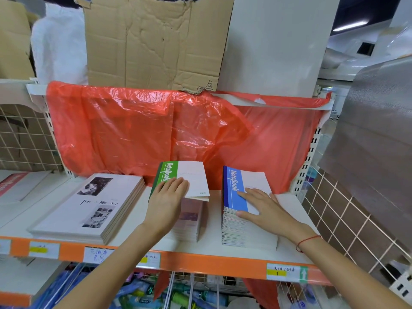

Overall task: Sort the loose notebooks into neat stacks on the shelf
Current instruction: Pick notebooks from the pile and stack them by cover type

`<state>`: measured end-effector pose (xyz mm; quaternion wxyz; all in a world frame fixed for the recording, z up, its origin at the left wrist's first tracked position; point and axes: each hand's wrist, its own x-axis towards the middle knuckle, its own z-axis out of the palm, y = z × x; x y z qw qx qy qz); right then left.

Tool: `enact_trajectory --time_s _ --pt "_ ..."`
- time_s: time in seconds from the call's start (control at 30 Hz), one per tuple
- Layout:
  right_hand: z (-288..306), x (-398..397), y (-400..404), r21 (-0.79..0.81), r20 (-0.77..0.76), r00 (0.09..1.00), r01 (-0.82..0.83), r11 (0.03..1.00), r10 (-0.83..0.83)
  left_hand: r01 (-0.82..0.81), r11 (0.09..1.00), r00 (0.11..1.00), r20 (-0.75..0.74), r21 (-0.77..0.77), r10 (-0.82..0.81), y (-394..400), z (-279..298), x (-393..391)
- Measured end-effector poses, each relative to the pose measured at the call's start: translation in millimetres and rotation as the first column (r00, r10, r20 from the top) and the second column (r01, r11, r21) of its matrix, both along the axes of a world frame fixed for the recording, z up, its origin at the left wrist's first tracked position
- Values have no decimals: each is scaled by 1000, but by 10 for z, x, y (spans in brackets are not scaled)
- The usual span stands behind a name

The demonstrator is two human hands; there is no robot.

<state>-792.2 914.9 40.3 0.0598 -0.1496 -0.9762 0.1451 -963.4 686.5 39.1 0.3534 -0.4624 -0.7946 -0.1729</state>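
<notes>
Our left hand lifts the green notebook with fingers flat (likely restacking it), while our right hand, fingers spread, steadies the blue stack.

Shop shelving, white metal with orange front rail carrying price labels. Red plastic sheet draped behind. Creased cardboard above. Wire mesh panels at sides. Ceiling strip light, lit.
</notes>
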Motion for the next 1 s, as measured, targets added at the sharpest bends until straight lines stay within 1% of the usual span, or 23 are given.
enact_trajectory --time_s 0.13,0.27,0.4,0.5,0.57,0.73,0.8,0.9,1.0 --pt "8 6 -16 9 -1 1000 5 1000 -5 24 999 999 -40 39 -22 -1 8 6" --pt "72 43 -81 10 35 999 7 1000 -8 74 994 996 -61 83 -70 -12 50 90" --pt "73 115 -23 10 -46 999 16 1000 -16 138 982 987 -96 127 -126 68 130 214" --pt "124 239 94 43 -82 994 71 997 -68 197 967 976 -122 161 -179 243 223 301" --pt "177 353 163 82 -98 989 119 990 -111 229 961 969 -130 155 -209 422 263 358" --pt "256 596 348 89 -205 950 258 962 -236 203 979 975 -100 25 -199 908 367 568" --pt "236 688 395 90 -240 935 289 953 -260 206 976 975 -71 -65 -210 1044 376 654" --pt "219 814 440 68 -250 919 332 941 -306 241 948 967 -32 -210 -253 1145 312 736" --pt "176 899 457 75 -229 922 335 939 -311 262 904 959 -16 -338 -283 1133 180 739"
